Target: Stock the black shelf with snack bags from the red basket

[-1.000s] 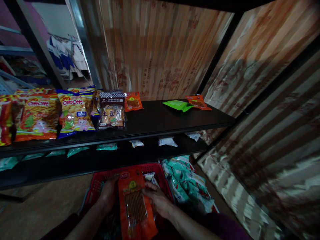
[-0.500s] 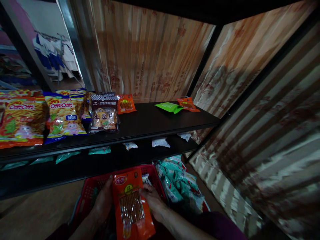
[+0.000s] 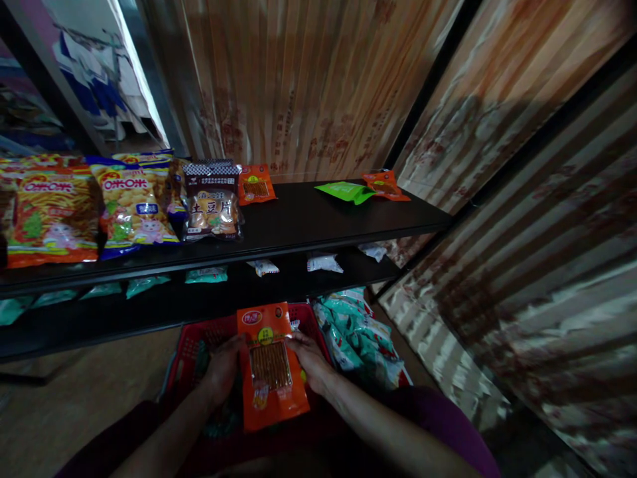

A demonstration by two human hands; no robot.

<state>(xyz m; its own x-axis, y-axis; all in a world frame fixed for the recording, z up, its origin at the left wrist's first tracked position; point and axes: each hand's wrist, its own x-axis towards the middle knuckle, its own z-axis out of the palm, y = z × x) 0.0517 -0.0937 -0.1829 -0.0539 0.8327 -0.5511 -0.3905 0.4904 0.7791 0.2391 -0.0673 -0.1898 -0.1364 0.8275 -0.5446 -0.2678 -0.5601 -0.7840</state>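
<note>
orange packet (image 3: 273, 372) is gripped by both hands (image 3: 309, 360) over a red basket (image 3: 187, 352), teal packets (image 3: 355, 332) beside, black shelf (image 3: 293, 222) beyond.

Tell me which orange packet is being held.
The front packet, between the left hand and right hand; the back-left packet and back-right packet are on the shelf.

A black upper shelf (image 3: 298, 226) crosses the frame from the left edge to right of centre. At its left end stand orange noodle-snack bags (image 3: 57, 219), then a blue-and-yellow bag (image 3: 132, 209) and a brown bag (image 3: 212, 212), with a small orange packet (image 3: 257, 186) behind it. Farther right, a green packet (image 3: 346, 192) lies against another orange packet (image 3: 393, 185). Beneath, a black lower shelf (image 3: 149, 313) bears teal packets (image 3: 206, 275) at left and white packets (image 3: 324, 263) toward the right.
</note>
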